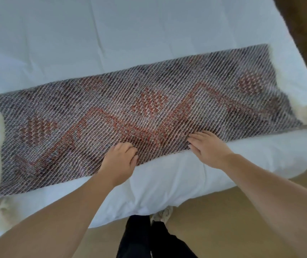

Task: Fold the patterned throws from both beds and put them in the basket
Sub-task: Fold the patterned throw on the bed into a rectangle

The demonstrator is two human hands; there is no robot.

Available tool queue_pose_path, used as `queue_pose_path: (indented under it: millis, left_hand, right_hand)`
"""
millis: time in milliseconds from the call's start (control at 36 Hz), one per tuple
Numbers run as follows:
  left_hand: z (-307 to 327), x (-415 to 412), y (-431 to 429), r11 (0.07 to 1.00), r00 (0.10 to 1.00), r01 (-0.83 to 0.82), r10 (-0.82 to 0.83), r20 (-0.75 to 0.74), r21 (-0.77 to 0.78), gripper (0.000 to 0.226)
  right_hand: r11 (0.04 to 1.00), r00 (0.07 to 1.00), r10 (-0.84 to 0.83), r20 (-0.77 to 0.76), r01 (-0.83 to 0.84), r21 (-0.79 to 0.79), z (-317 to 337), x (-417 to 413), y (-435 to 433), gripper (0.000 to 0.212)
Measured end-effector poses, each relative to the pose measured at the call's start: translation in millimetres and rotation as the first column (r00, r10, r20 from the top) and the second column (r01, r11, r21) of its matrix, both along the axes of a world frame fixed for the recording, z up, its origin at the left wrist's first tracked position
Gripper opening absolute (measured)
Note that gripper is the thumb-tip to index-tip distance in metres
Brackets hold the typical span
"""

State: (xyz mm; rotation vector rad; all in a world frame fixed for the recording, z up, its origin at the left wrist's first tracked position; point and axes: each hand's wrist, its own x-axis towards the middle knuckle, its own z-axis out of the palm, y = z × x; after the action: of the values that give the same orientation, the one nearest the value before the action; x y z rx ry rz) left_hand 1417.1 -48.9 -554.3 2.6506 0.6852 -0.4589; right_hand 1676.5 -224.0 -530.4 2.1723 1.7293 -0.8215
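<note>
A patterned throw (pixel 130 112), grey weave with red-orange motifs and cream fringe at both ends, lies as a long folded strip across the foot of a white bed (pixel 111 38). My left hand (pixel 120 162) sits at the throw's near edge, fingers curled onto the fabric and thumb beside the edge. My right hand (pixel 207 148) lies flat on the throw a little to the right, fingers straight and pointing left. No basket is in view.
The bed's near corner (pixel 158 198) hangs over a tan floor (pixel 214 229). My dark trousers and a light shoe (pixel 161 214) stand at the bed's edge. Dark wooden furniture (pixel 305 34) fills the top right corner.
</note>
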Motion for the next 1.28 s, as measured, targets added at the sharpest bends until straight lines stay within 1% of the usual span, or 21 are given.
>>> queue_pose_path:
  millis: [56, 83, 111, 167, 222, 306, 417, 500, 639, 778, 917, 1111, 1194, 1278]
  left_hand:
    - [-1, 16, 4, 0.999, 0.999, -0.022, 0.021, 0.044, 0.027, 0.046]
    - [-2, 26, 6, 0.999, 0.999, -0.032, 0.030, 0.045, 0.036, 0.046]
    - [-2, 36, 8, 0.998, 0.999, -0.045, 0.044, 0.028, 0.044, 0.048]
    - [-5, 55, 15, 0.994, 0.995, -0.090, 0.092, -0.029, 0.069, 0.057]
    - [-11, 69, 23, 0.981, 0.984, -0.164, 0.170, -0.054, 0.108, 0.064]
    - [-19, 83, 37, 0.954, 0.956, -0.272, 0.283, -0.079, 0.123, 0.071]
    - [-33, 99, 39, 0.962, 0.962, -0.231, 0.248, -0.114, 0.146, 0.075]
    - [-40, 123, 24, 0.953, 0.951, -0.259, 0.279, -0.131, 0.155, 0.077]
    - [-49, 189, -20, 0.929, 0.927, -0.334, 0.355, -0.125, 0.159, 0.078]
    - [-55, 279, -81, 0.904, 0.902, -0.407, 0.420, -0.097, 0.132, 0.080]
    - [-59, 379, -150, 0.918, 0.919, -0.384, 0.391, -0.051, 0.102, 0.079]
    - [-57, 486, -225, 0.953, 0.953, -0.302, 0.302, 0.006, 0.034, 0.076]
    - [-51, 514, -241, 0.954, 0.954, -0.298, 0.298, 0.006, 0.008, 0.077]
    - [-46, 539, -258, 0.949, 0.950, -0.313, 0.312, -0.026, -0.028, 0.081]
  right_hand:
    - [0.989, 0.998, -0.064, 0.008, 0.062, 0.133, 0, 7, 4, 0.043]
    - [0.984, 0.996, -0.083, 0.021, 0.079, 0.159, -2, 11, 7, 0.043]
    - [0.983, 0.995, -0.097, 0.039, 0.089, 0.158, -4, 14, 11, 0.044]
    - [0.992, 0.991, -0.102, 0.090, 0.095, 0.080, -9, 20, 21, 0.051]
    - [0.995, 0.987, -0.097, 0.129, 0.096, 0.011, -15, 26, 34, 0.059]
    - [0.994, 0.983, -0.106, 0.148, 0.109, -0.009, -23, 27, 61, 0.065]
    - [0.995, 0.984, -0.101, 0.146, 0.101, 0.009, -39, 27, 87, 0.070]
    - [0.995, 0.984, -0.099, 0.149, 0.095, 0.034, -51, 46, 87, 0.072]
    - [0.990, 0.977, -0.131, 0.171, 0.120, 0.073, -65, 127, 58, 0.077]
    - [0.994, 0.979, -0.070, 0.191, 0.052, 0.095, -75, 226, 17, 0.076]
    - [0.993, 0.981, -0.007, 0.192, -0.016, 0.119, -76, 316, -27, 0.076]
    - [0.991, 0.984, -0.041, 0.172, 0.018, 0.131, -75, 424, -57, 0.073]
    - [0.989, 0.992, -0.064, 0.111, 0.047, 0.142, -71, 447, -47, 0.072]
    - [0.967, 0.996, -0.092, -0.019, 0.094, 0.236, -62, 455, -30, 0.069]
